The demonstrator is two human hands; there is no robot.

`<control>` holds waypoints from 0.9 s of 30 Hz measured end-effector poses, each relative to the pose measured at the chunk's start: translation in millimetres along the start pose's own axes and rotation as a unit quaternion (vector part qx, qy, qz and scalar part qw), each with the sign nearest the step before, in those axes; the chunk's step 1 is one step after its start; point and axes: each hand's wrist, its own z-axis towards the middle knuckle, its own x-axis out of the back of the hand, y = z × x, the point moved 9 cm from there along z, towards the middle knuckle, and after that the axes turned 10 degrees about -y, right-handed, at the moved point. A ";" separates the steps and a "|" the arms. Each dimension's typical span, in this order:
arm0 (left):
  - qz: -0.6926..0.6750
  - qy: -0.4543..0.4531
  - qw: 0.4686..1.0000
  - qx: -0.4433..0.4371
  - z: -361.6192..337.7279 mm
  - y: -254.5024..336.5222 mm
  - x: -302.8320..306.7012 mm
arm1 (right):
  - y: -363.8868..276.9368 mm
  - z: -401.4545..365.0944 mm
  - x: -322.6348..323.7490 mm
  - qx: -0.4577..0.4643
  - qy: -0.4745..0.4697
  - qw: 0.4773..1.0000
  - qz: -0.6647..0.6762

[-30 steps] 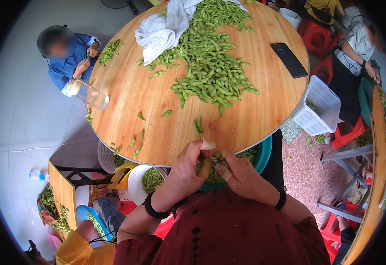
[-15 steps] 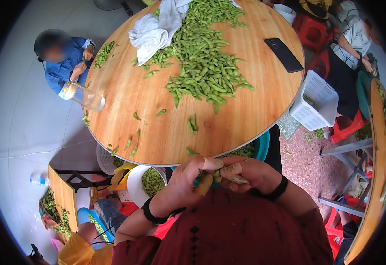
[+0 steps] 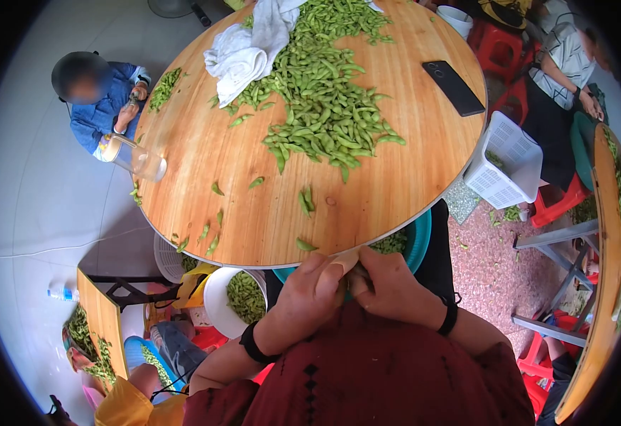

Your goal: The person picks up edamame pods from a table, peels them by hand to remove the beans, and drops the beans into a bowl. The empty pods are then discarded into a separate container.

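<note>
My left hand and my right hand meet at the near edge of the round wooden table. Both have their fingers closed and pressed together, with pale covers on some fingertips. Whatever is pinched between them is hidden by the fingers. A single green soybean pod lies on the table just beyond my left hand. Farther back spreads a large pile of soybean pods. Under the table edge, partly behind my hands, a teal basin contains green beans or pods.
A white bucket with green contents stands left of my hands. On the table are a white towel, a black phone and a clear pitcher. A person in blue is at the left. A white basket stands right.
My hands have drawn closer together and turned, backs up, closing over the greenish bit that showed between the fingers before. The view has shifted slightly.
</note>
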 end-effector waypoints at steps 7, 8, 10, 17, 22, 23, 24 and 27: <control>-0.036 0.001 0.998 0.055 -1.9 -7.9 -8.7 | 13.9 2.0 7.9 -0.032 0.035 0.999 -0.002; -0.039 0.003 0.997 0.066 -3.6 -10.3 -9.6 | 19.1 2.3 8.6 -0.050 0.029 0.998 0.038; -0.073 -0.013 0.991 0.116 -11.3 -19.4 -14.4 | 29.0 0.4 13.3 -0.086 0.048 0.994 0.049; -0.077 0.013 0.990 0.120 -8.0 -23.0 -4.5 | 29.8 -2.5 10.4 -0.087 0.021 0.986 0.138; -0.061 0.012 0.994 0.087 -5.8 -10.2 -3.3 | 42.3 -5.4 -6.3 -0.178 -0.026 0.929 0.322; -0.065 0.006 0.995 0.081 -5.8 -7.3 -4.1 | 46.6 -9.5 -18.6 -0.229 -0.041 0.857 0.460; -0.065 0.005 0.995 0.081 -5.9 -7.6 -5.2 | 47.1 -9.5 -19.2 -0.229 -0.041 0.857 0.461; -0.048 0.036 0.998 0.030 -9.7 -1.0 -3.9 | 48.1 -10.0 -26.7 -0.232 -0.063 0.854 0.461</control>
